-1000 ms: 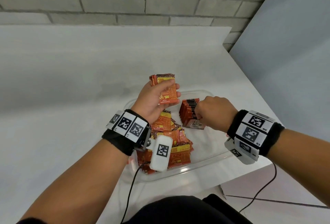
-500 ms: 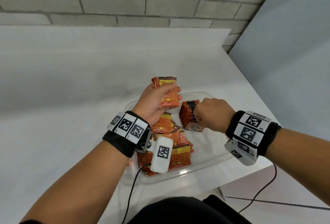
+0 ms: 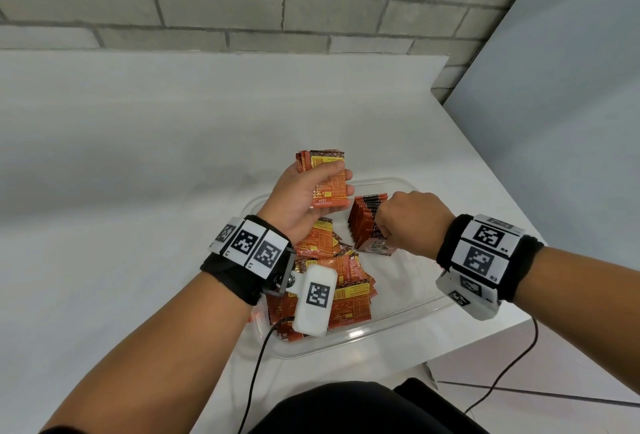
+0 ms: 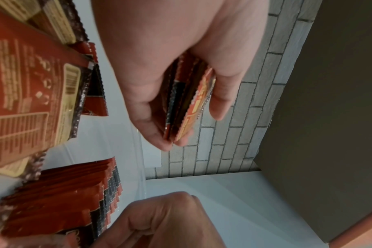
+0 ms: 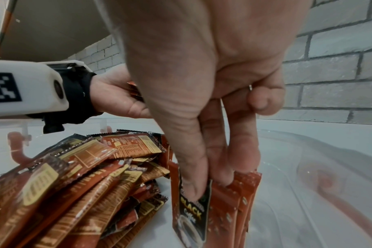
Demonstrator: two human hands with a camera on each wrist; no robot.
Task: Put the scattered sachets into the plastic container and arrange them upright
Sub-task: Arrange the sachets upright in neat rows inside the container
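I am partway through the sorting; every sachet I can see is already inside the plastic container (image 3: pixel 408 324), which sits on the white tabletop (image 3: pixel 138 191) near its right corner, so what remains is standing them up. My left hand (image 3: pixel 304 198) grips a small stack of sachets (image 3: pixel 329 179) between thumb and fingers, raised above the far left part of the container; the left wrist view shows several packs pressed flat together in that grasp. My right hand (image 3: pixel 412 222) reaches down with thumb and fingers pinching the top edges of the upright row (image 3: pixel 367 222), steadying it on the container floor; the front pack there shows its black coffee face toward me. The loose pile (image 3: pixel 332 281) lies flat and jumbled in the near left half of the container, just beside the row.

The step in hand, as I judge it, is feeding the held stack into the row; the next move calls for bringing my left hand across, setting the stack on end against the row's far side, and keeping my right hand bracing the row so nothing topples; then the pile must be gathered in handfuls.
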